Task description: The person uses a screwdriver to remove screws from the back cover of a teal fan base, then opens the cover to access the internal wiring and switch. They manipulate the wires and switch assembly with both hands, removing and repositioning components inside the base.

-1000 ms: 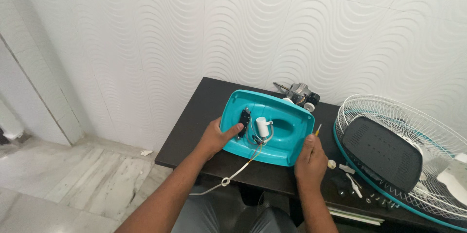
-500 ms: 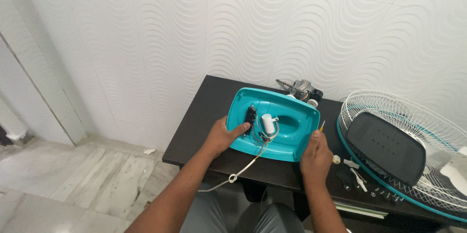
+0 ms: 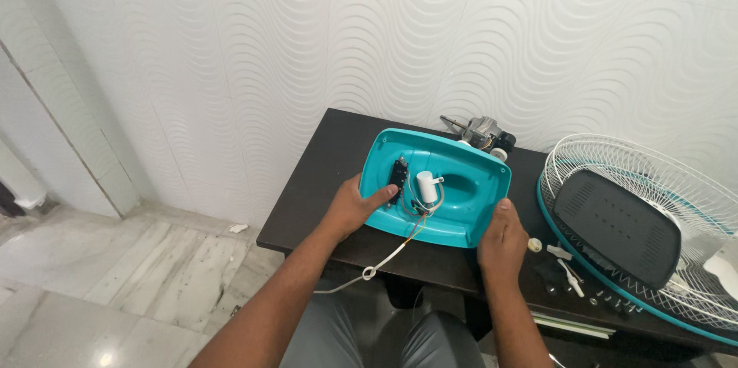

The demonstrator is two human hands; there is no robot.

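Yellow screwdriver gone from right hand (image 3: 503, 241)

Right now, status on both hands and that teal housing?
Left hand on teal housing left edge, finger at black switch block. Right hand grips right corner. White cord trails off table.
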